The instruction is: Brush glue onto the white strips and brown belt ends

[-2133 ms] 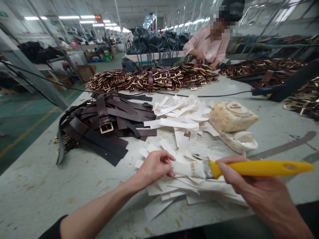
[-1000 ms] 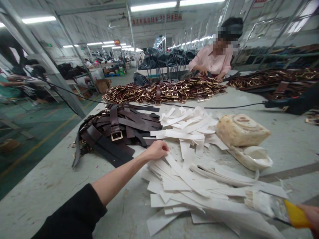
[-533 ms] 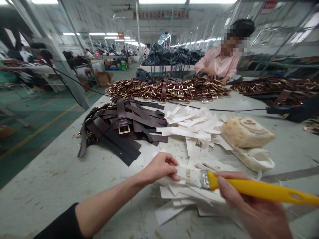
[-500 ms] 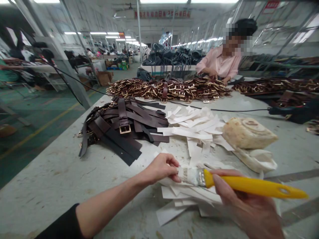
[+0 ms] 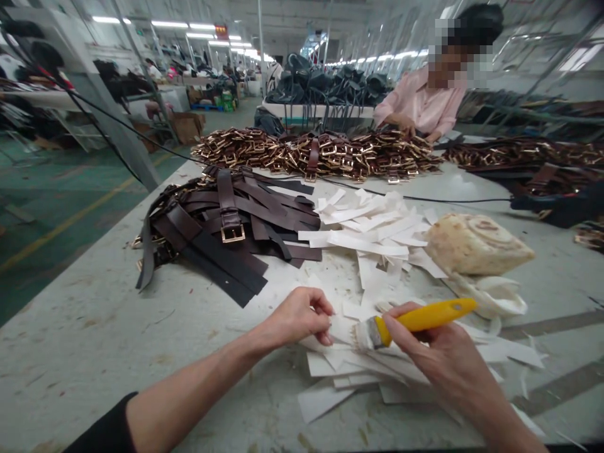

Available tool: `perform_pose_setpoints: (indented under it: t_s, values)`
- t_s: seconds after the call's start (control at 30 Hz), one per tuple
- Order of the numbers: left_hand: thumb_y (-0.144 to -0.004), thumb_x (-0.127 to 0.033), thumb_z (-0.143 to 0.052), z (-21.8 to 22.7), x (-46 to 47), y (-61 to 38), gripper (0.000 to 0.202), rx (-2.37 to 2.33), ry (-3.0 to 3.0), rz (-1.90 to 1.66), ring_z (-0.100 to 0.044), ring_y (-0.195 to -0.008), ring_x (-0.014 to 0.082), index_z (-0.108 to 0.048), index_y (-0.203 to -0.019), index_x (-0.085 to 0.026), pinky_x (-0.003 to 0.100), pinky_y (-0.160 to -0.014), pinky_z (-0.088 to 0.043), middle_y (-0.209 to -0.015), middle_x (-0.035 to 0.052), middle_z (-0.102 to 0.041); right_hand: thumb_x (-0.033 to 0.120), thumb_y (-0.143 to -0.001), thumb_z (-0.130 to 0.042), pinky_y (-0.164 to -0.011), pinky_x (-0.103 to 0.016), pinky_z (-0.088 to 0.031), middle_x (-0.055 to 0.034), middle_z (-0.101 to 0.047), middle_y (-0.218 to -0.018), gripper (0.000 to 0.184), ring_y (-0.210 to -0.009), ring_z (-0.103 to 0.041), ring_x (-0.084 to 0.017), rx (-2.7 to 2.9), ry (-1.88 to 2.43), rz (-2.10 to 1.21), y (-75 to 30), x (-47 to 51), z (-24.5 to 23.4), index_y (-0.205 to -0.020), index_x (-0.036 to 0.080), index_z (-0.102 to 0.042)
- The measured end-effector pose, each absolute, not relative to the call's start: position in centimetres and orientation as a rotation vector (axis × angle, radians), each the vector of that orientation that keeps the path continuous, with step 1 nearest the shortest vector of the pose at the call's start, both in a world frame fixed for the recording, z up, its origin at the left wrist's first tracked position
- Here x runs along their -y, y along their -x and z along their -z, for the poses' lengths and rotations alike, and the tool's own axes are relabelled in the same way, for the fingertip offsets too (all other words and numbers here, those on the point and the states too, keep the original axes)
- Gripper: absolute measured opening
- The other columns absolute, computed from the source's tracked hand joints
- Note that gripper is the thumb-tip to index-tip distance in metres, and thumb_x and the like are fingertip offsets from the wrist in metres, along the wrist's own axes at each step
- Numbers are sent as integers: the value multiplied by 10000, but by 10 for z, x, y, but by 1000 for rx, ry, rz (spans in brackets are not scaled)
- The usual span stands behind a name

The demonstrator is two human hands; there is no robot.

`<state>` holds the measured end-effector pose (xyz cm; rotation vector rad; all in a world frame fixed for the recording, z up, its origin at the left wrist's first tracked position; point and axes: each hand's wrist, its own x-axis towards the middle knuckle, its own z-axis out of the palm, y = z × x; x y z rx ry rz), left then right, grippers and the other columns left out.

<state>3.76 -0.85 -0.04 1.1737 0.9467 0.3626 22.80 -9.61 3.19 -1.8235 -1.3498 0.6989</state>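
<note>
My right hand point(image 5: 434, 343) is closed around the yellow handle of a paintbrush point(image 5: 419, 319). The brush's whitish bristles point left and down onto a pile of white strips point(image 5: 352, 362) on the table. At the left end of this pile, my left hand point(image 5: 304, 318) is closed in a pinch on the edge of a white strip point(image 5: 343, 328). A second heap of white strips point(image 5: 368, 229) lies just beyond both hands. Dark brown belt straps point(image 5: 236, 220), one with a gold buckle point(image 5: 233, 233), are stacked to the left of that heap.
A stained, cream-coloured block-like bundle point(image 5: 476, 245) sits at the right. Across the far table lies a long row of gold-buckled belts point(image 5: 311, 157), with a black cable point(image 5: 453, 201) in front. A person in a pink shirt point(image 5: 422, 104) works behind it.
The brush has tilted, its handle swinging up and its bristles moving down from near my left fingers onto the strips. My left hand stays almost in place. The view has tipped slightly downward.
</note>
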Motion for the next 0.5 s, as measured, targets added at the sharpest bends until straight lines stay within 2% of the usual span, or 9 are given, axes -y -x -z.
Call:
perform_pose_setpoints:
  t_s: [0.23,0.4,0.5]
  values:
    - [-568,-21,-485,-10,7,-35,189,-976,-1186,-350,-582,-419,107,-522,-713,-136,172,-471,-431,-399,-43,-557,559,-642,-554,-465,-254,-485,-5,-611,-500,376,-457,-585,-181,1284,2080,-546,-272,105,-28,-658,200,-664]
    - [-586,-76,-553,-29,7,-22,134,-1015,-1234,-388,-579,-429,106,-534,-705,-134,184,-468,-450,-445,-24,-585,623,-654,-508,-421,-289,-458,-24,-597,-458,452,-439,-585,-210,1283,2266,-520,-304,113,-27,-545,213,-665]
    - [-588,-145,-617,-52,-2,-7,142,-1070,-1293,-464,-577,-440,107,-545,-709,-130,193,-472,-460,-487,-1,-614,594,-638,-566,-414,-291,-463,-17,-619,-487,371,-463,-607,-225,1249,2226,-406,-322,122,-26,-566,250,-685]
